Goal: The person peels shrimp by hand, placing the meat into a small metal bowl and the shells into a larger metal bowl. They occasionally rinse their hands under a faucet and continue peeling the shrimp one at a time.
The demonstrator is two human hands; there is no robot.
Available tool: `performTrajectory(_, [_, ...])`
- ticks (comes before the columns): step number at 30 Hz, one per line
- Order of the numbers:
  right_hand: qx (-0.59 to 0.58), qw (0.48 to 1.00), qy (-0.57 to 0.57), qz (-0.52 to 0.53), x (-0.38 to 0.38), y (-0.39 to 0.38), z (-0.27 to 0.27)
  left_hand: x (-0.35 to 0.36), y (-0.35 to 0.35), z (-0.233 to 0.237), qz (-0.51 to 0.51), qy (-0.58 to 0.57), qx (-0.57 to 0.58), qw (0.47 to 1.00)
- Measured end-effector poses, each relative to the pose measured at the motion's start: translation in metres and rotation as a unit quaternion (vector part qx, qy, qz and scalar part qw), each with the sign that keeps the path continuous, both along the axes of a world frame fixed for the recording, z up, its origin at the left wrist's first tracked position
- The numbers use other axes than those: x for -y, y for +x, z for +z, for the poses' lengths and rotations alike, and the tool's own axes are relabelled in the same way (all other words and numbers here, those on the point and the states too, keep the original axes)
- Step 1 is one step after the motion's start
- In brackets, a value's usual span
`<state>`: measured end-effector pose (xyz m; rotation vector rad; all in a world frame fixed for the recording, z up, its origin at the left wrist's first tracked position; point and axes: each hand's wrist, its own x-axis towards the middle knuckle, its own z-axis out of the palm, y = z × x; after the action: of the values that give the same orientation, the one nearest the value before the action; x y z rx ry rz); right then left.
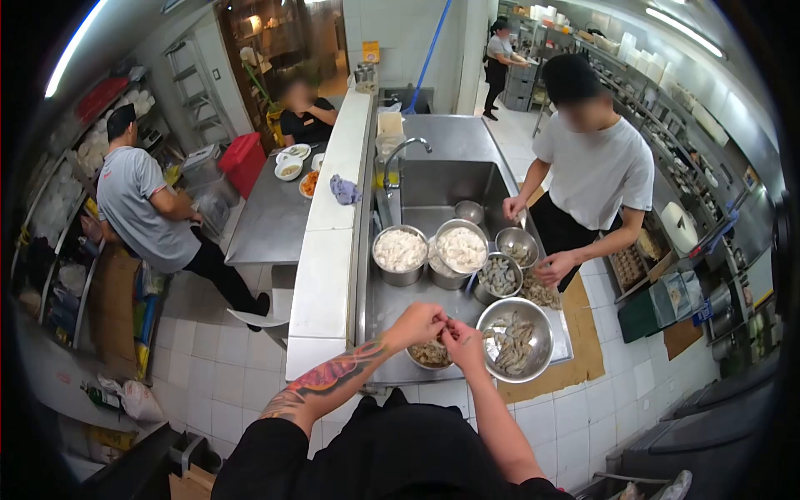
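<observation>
My left hand [419, 324] and my right hand [463, 342] meet with fingers pinched together on a small greyish shrimp, mostly covered by the fingers. Below them sits a bowl of brownish shrimp shells [430, 353], partly hidden by my hands. Close to my right hand stands a wide steel bowl [543, 360] with whole raw shrimp [511, 340] in it. Beyond it, a smaller steel bowl holds grey peeled shrimp [498, 277]. Two steel pots are heaped with pale, whitish food [400, 249] beyond my hands.
A sink [457, 187] with a curved faucet [408, 147] lies behind the pots. Across the right edge, a co-worker in a white shirt [593, 171] reaches over a shrimp pile [540, 292]. A tiled ledge [321, 283] borders the left, holding a purple cloth [344, 190].
</observation>
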<state>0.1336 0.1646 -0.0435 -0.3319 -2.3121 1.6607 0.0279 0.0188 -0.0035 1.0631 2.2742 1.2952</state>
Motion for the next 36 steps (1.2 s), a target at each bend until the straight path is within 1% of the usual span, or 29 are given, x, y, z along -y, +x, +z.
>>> performTrajectory(3, [0.010,0.994,0.111,0.007,0.001,-0.009,0.003,0.002,-0.002,-0.002,-0.009,0.021,-0.049,0.999])
performTrajectory(4, [0.018,0.990,0.140,0.009,0.000,-0.010,0.004,0.003,-0.001,-0.001,-0.003,0.024,-0.049,0.999])
performTrajectory(8, [0.025,0.994,0.102,0.013,-0.002,-0.013,0.007,0.004,-0.003,-0.007,-0.001,0.019,-0.059,0.998])
performTrajectory(10, [0.025,0.999,-0.012,0.017,-0.005,-0.011,0.002,0.003,-0.004,-0.007,-0.015,0.001,-0.075,0.997])
performTrajectory(11, [0.023,1.000,-0.013,-0.002,-0.008,-0.012,-0.014,0.001,-0.004,-0.007,-0.034,0.001,-0.076,0.996])
performTrajectory(12, [0.012,0.997,-0.073,0.002,-0.010,-0.015,-0.039,0.001,-0.004,-0.008,-0.019,0.003,-0.049,0.999])
performTrajectory(13, [-0.002,0.991,-0.132,0.004,-0.010,-0.015,-0.053,0.000,-0.005,-0.009,-0.006,0.003,-0.023,1.000])
performTrajectory(14, [0.002,0.976,-0.216,0.006,-0.007,-0.012,-0.050,0.000,-0.004,-0.004,-0.034,0.002,-0.026,0.999])
performTrajectory(15, [0.002,0.954,-0.298,0.012,-0.003,-0.010,-0.044,0.001,-0.003,0.004,-0.019,-0.024,-0.020,0.999])
performTrajectory(16, [0.002,0.945,-0.326,0.022,-0.002,-0.009,-0.039,0.000,-0.003,0.009,-0.002,-0.051,-0.016,0.999])
performTrajectory(17, [-0.007,0.943,-0.332,0.016,-0.001,-0.009,-0.037,-0.001,-0.004,0.008,-0.022,-0.050,-0.022,0.998])
performTrajectory(19, [-0.016,0.941,-0.337,0.019,0.000,-0.008,-0.030,0.001,-0.005,0.005,-0.003,-0.006,0.052,0.999])
performTrajectory(20, [-0.018,0.940,-0.339,0.011,0.000,-0.006,-0.030,0.001,-0.007,0.004,-0.011,-0.008,0.052,0.999])
performTrajectory(22, [-0.055,0.930,-0.361,0.044,0.001,-0.004,-0.030,0.001,-0.007,0.003,-0.020,0.003,0.042,0.999])
performTrajectory(26, [-0.060,0.931,-0.360,0.026,0.004,0.007,-0.027,-0.005,-0.003,0.009,-0.026,-0.002,0.068,0.997])
performTrajectory(28, [-0.054,0.925,-0.374,-0.036,0.007,0.011,-0.038,-0.007,0.001,0.008,-0.014,-0.018,-0.056,0.998])
performTrajectory(29, [-0.048,0.925,-0.374,-0.032,0.007,0.011,-0.044,-0.009,0.003,0.005,-0.008,-0.019,-0.052,0.998])
performTrajectory(30, [-0.054,0.953,-0.291,-0.065,0.005,0.011,-0.049,-0.011,0.002,-0.002,-0.011,-0.019,-0.011,1.000])
performTrajectory(31, [-0.062,0.972,-0.205,-0.097,0.006,0.011,-0.045,-0.011,0.001,-0.007,-0.013,-0.019,0.028,0.999])
performTrajectory(32, [-0.068,0.971,-0.210,-0.098,0.006,0.011,-0.039,-0.010,0.000,-0.011,-0.031,-0.031,0.049,0.998])
performTrajectory(33, [-0.065,0.971,-0.209,-0.092,0.009,0.007,-0.040,-0.009,0.000,-0.014,-0.025,-0.030,0.050,0.998])
performTrajectory(35, [-0.109,0.970,-0.203,-0.083,0.011,0.002,-0.040,-0.007,0.000,-0.019,-0.039,-0.005,0.078,0.996])
performTrajectory(36, [-0.103,0.970,-0.211,-0.072,0.012,0.002,-0.034,-0.006,-0.002,-0.020,-0.033,-0.003,0.080,0.996])
